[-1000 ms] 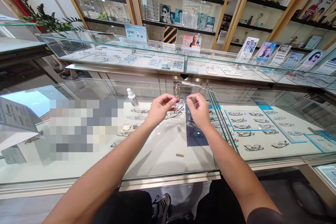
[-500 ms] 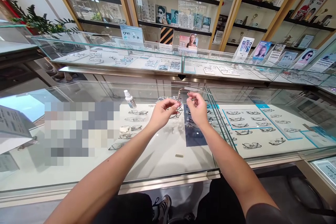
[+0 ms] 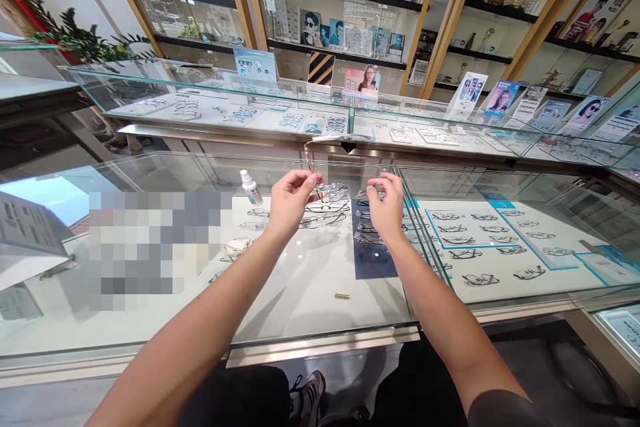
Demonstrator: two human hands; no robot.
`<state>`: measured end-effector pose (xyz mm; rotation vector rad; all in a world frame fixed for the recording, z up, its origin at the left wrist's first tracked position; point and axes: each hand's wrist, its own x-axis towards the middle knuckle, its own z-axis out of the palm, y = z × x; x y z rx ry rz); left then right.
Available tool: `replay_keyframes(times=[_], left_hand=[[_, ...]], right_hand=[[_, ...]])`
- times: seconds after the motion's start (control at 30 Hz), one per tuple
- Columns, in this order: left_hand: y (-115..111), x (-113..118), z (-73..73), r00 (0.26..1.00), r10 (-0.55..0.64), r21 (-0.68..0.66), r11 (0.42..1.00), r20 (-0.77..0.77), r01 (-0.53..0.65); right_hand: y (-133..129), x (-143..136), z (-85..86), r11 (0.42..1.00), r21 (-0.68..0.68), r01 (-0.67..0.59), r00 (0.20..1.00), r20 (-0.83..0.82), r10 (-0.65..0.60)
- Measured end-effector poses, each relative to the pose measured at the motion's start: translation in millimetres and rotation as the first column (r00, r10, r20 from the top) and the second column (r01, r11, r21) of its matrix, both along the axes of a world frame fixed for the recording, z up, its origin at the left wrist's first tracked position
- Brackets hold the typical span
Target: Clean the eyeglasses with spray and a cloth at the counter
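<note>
My left hand [image 3: 293, 203] pinches a pair of thin-framed eyeglasses [image 3: 309, 155] above the glass counter. One slim part of the frame rises over the fingertips; the clear lenses are hard to make out against the display behind. To the right, my right hand [image 3: 386, 203] is raised with thumb and fingers bent and apart, touching nothing that I can see. A small white spray bottle [image 3: 251, 188] stands left of my left hand. Close to it lies a crumpled pale cloth [image 3: 237, 247].
Rows of eyeglasses [image 3: 463, 228] lie inside the glass counter [image 3: 300, 333]. A dark blue panel [image 3: 375, 263] and a small gold-coloured bar [image 3: 342, 296] are near its middle. Beyond runs a second glass display case [image 3: 225, 125] with advertising cards [image 3: 255, 67] on top. Part of the left side is pixelated.
My left hand has moved left with the eyeglasses. My right hand has come away from them, its fingers now spread further, moving slightly right.
</note>
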<state>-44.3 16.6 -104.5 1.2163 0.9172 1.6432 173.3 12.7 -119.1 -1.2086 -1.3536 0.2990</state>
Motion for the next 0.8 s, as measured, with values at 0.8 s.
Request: replay_keyframes(times=[0.8], left_hand=[[-15, 18, -0.7, 0.966, -0.259, -0.144, 0.956, -0.007, 0.256]], right_hand=[[-14, -24, -4.3, 0.892, 0.061, -0.448, 0.884, 0.176, 0.432]])
